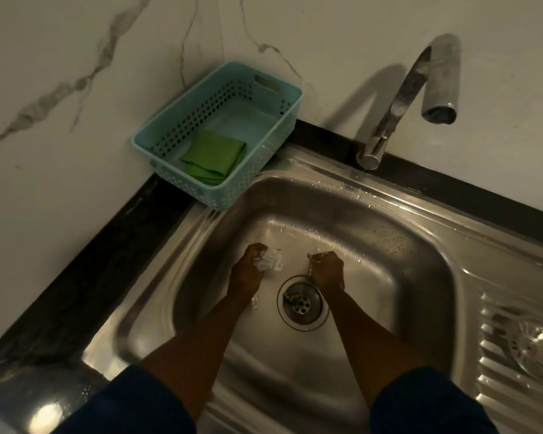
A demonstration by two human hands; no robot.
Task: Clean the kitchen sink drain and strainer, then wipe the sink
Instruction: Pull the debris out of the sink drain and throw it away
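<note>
Both my hands are down in the steel sink (389, 245), just beyond the round drain (302, 303). My left hand (248, 270) is closed on a crumpled white scrap of wrapper (271, 261). My right hand (326, 269) is closed on small bits of food debris (314, 258) that stick out past the fingers. A green and yellow scrap (290, 298) lies in the drain opening. The round metal strainer (536, 347) rests on the ribbed drainboard at the right, out of the drain.
A light blue perforated basket (264, 89) holding a folded green cloth (213, 156) stands on the counter at the sink's back left corner. A chrome tap (414, 89) arches over the back right. A marble wall is behind; a dark counter edge (107, 261) runs along the left.
</note>
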